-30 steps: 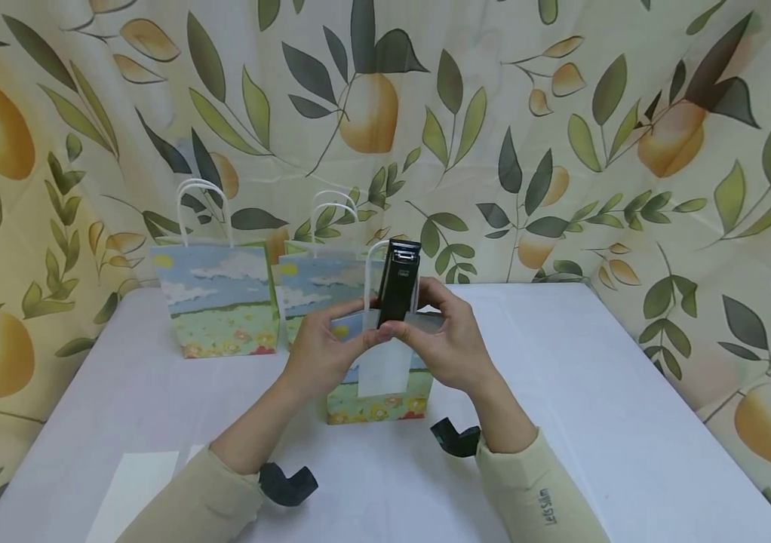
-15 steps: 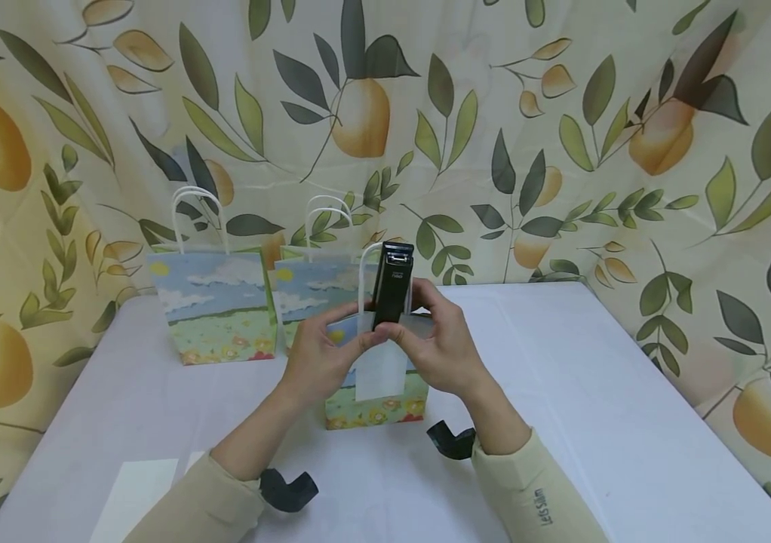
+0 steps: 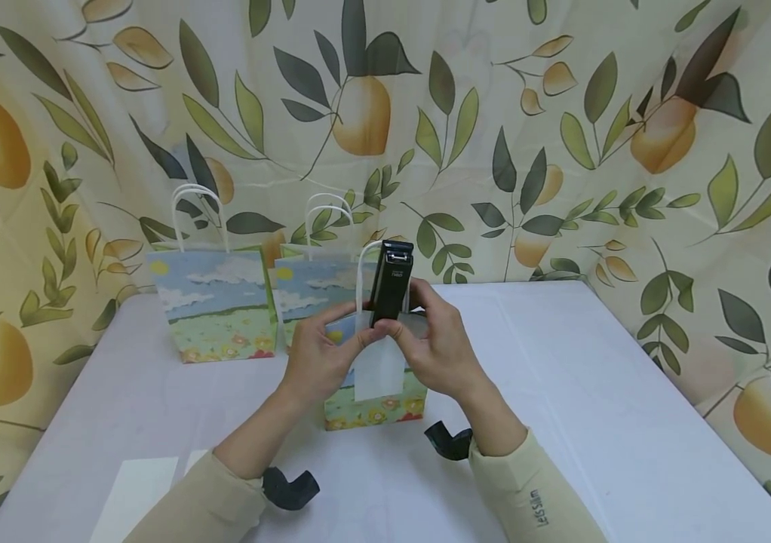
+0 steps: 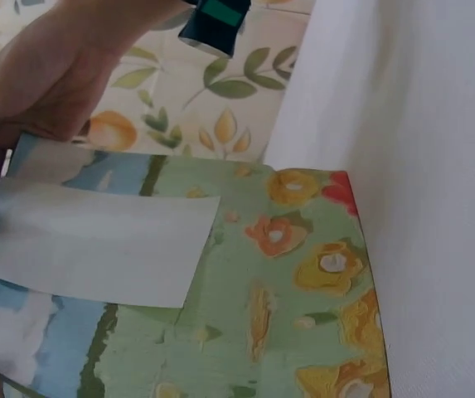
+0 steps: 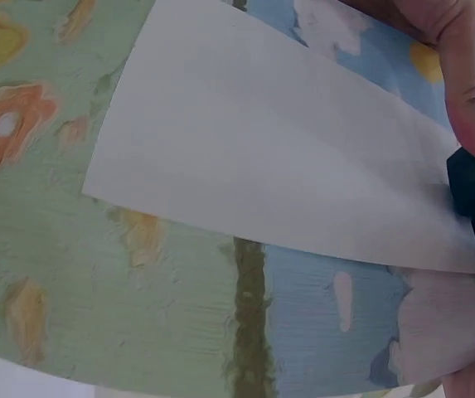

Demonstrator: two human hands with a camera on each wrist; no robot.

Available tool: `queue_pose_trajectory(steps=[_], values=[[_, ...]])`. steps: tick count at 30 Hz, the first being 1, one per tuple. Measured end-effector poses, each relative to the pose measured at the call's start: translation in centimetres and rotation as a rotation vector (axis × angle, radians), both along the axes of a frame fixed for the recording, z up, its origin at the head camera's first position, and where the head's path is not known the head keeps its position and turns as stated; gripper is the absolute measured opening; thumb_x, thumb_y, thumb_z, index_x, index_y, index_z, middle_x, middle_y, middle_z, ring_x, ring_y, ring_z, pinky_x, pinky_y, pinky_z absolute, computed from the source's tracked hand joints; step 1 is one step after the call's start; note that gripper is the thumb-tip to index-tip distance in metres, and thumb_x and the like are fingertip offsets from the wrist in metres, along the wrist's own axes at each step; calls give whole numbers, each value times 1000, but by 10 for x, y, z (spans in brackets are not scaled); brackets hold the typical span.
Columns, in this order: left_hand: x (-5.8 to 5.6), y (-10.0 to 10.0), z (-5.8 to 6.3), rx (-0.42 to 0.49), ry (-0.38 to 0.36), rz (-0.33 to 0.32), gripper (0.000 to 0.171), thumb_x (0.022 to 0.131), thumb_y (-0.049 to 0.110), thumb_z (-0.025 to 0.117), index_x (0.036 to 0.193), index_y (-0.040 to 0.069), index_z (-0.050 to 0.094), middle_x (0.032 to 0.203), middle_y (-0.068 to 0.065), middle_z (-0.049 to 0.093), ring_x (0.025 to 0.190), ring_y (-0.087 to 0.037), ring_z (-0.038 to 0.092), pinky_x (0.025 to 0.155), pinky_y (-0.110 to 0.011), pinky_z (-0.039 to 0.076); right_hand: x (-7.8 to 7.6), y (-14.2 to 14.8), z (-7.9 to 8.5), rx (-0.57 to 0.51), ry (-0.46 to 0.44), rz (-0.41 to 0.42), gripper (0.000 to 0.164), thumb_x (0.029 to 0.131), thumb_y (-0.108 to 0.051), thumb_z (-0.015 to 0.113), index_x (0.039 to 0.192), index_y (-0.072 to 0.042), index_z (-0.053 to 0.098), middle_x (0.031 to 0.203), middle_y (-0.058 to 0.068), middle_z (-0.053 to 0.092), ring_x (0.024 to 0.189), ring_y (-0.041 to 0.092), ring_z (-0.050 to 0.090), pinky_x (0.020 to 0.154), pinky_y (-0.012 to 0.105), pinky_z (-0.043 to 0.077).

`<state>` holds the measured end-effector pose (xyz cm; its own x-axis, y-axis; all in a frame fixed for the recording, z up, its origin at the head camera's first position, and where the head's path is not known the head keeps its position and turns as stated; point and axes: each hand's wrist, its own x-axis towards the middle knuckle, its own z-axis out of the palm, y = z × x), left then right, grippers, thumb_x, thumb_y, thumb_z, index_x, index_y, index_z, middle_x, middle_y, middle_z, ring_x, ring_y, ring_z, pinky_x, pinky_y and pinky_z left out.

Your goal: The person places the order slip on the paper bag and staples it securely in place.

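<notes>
A black stapler [image 3: 392, 283] stands tilted upright at the top edge of a paper gift bag [image 3: 375, 411] printed with sky, meadow and flowers. My left hand [image 3: 320, 351] grips it from the left and my right hand [image 3: 443, 347] from the right. Both thumbs meet at the stapler's near end, while the other fingers are mostly hidden behind the bag top. A blank white paper strip [image 4: 104, 245] hangs down the bag's front from under the stapler. In the right wrist view the same strip [image 5: 262, 157] lies over the printed front, its upper end at the stapler.
Two similar bags with white rope handles stand behind on the left, one bag [image 3: 216, 309] farther left and another bag [image 3: 320, 283] partly covered by my left hand. White paper pieces [image 3: 137, 490] lie at the front left of the white-covered table [image 3: 596, 422]. A fruit-patterned curtain [image 3: 467, 151] hangs behind.
Both hands stay on the stapler at the bag's top edge. Hands, stapler and front bag appear slightly farther left, as the whole head view has shifted a little.
</notes>
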<state>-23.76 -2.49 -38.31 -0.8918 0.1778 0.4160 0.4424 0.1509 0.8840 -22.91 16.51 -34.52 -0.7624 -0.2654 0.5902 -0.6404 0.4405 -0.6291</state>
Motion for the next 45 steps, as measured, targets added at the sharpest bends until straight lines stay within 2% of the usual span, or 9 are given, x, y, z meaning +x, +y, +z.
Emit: queue_pose_trajectory(steps=[7,11,18,20,23,26,32,37,45], values=[[-5,-4,-1,-36,-74,-13,45,89,33,83,131,21,72,140,-2,67,104,-16,67,85,-38,57,0,5,4,6,-59,61,58,90,-4,79,141,0,52,126,15,69,113,27,68,98,40,56],[-8,-9,-1,-60,-148,-59,54,87,36,85,136,21,68,149,-4,60,146,-27,48,113,-57,44,1,7,4,17,-77,80,60,89,-6,80,142,-1,51,129,14,68,117,27,67,102,42,54],[-14,-22,3,-86,-147,-202,56,86,35,86,139,31,66,149,2,60,140,-21,50,111,-53,44,0,14,4,12,-89,107,61,88,-6,82,142,-4,53,130,10,68,119,24,66,106,45,51],[-16,-26,5,-86,-139,-249,56,89,31,84,141,29,64,143,2,64,112,-17,64,96,-43,52,0,17,4,6,-91,125,62,88,-5,82,142,-5,53,132,9,67,119,23,66,107,44,51],[-18,-29,4,-91,-141,-287,50,95,27,78,143,25,63,86,1,72,58,-10,55,61,-27,49,0,20,4,-6,-91,158,65,88,-5,82,145,-8,52,134,8,66,119,21,66,107,42,51],[-17,-30,2,-107,-171,-276,45,99,29,73,143,22,64,50,6,39,38,-11,28,43,-25,32,1,21,3,-28,-86,188,72,88,-3,81,151,-11,46,136,9,66,119,19,66,107,38,51],[-14,-29,2,-118,-137,-278,36,102,29,68,135,15,69,53,6,47,44,-11,41,52,-25,42,4,25,8,-77,-42,185,81,86,2,81,155,-11,41,133,11,63,117,15,65,107,29,50],[-17,-28,2,-72,-126,-349,26,104,25,65,126,15,74,110,-1,77,93,-14,72,84,-32,59,3,27,13,-115,-10,192,71,87,2,80,149,-5,46,131,12,62,117,13,66,109,28,48],[-21,-29,2,-67,-147,-387,25,105,25,64,125,16,74,121,-4,75,105,-19,72,90,-36,60,3,24,17,-146,18,195,68,90,-4,79,148,2,44,132,1,61,118,12,65,111,28,47]])
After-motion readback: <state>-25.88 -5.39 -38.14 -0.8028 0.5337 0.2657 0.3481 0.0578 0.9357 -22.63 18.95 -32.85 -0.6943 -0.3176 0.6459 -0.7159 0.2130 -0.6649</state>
